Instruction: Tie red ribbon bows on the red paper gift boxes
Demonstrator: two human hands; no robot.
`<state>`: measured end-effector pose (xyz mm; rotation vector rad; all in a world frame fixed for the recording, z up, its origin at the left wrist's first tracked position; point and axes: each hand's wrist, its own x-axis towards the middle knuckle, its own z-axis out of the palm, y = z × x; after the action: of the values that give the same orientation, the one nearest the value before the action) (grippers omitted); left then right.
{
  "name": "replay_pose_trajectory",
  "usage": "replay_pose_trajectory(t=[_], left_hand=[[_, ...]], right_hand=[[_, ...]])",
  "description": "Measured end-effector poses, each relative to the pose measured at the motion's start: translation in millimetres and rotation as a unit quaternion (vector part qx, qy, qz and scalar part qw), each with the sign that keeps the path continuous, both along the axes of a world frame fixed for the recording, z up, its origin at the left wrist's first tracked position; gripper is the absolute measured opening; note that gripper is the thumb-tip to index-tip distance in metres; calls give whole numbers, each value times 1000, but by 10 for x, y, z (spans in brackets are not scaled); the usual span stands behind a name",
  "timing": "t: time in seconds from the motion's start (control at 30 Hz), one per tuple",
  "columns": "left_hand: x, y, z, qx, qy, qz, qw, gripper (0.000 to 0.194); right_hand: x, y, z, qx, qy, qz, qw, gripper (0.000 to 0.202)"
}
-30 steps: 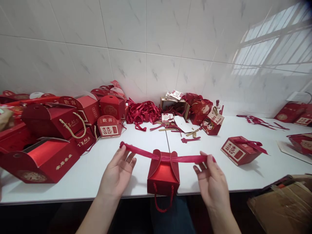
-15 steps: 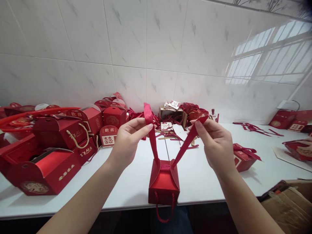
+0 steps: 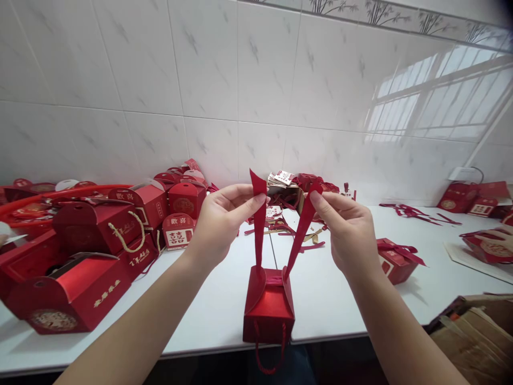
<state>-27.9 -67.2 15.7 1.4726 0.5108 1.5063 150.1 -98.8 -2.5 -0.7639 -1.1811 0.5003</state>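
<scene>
A small red box (image 3: 268,310) stands at the table's front edge, its red cord handle (image 3: 270,366) hanging down over the edge. A red ribbon (image 3: 260,235) passes through the top of the box, and both its ends are pulled upward. My left hand (image 3: 232,216) pinches the left end between thumb and fingers, with the tip sticking up above. The right end is pinched in my right hand (image 3: 339,222), level with the left one. Both hands are above the box and do not touch it.
Red gift boxes (image 3: 76,299) crowd the left side. Ribbons and cards (image 3: 282,179) lie in a pile by the wall. A ribboned red box (image 3: 398,262) sits to the right. Another person's hand (image 3: 500,235) touches a box at far right. A brown carton (image 3: 473,337) is at lower right.
My two hands have come closer together, and the ribbon ends stand more upright. The left ribbon tip now leans differently. The view has shifted slightly.
</scene>
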Motion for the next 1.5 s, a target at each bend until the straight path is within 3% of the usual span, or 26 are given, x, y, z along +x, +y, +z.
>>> replay_pose_trajectory(t=[0.23,0.4,0.57,0.8,1.0,1.1,1.2,1.33,1.43,1.5], left_hand=[[0,45,-53,-20,16,-8,1000,7],[16,15,-32,7,12,-24,1000,11],[50,-78,-13,14,90,-34,995,28],[30,-48,-96,45,193,-7,980,44],[-36,-26,-129,-23,196,-166,966,35],[-57,-8,-134,-82,133,-178,971,30],[-61,11,-139,-134,95,-184,969,30],[-54,14,-164,-133,69,-164,975,27],[-44,-21,-204,-62,107,-110,986,28],[-49,-56,-246,28,163,-11,986,31]], right_hand=[[5,7,42,18,27,1,999,11],[-41,46,67,-15,28,64,997,16],[-148,43,66,-58,-28,104,992,14],[-188,-10,-20,-42,-104,200,973,10],[-31,97,-183,-27,-140,243,959,17],[45,104,-217,85,-293,184,934,20],[85,94,-242,219,-414,52,882,29],[100,95,-284,274,-467,-71,838,34],[79,86,-312,266,-465,-91,840,36],[60,55,-332,253,-418,-95,867,36]])
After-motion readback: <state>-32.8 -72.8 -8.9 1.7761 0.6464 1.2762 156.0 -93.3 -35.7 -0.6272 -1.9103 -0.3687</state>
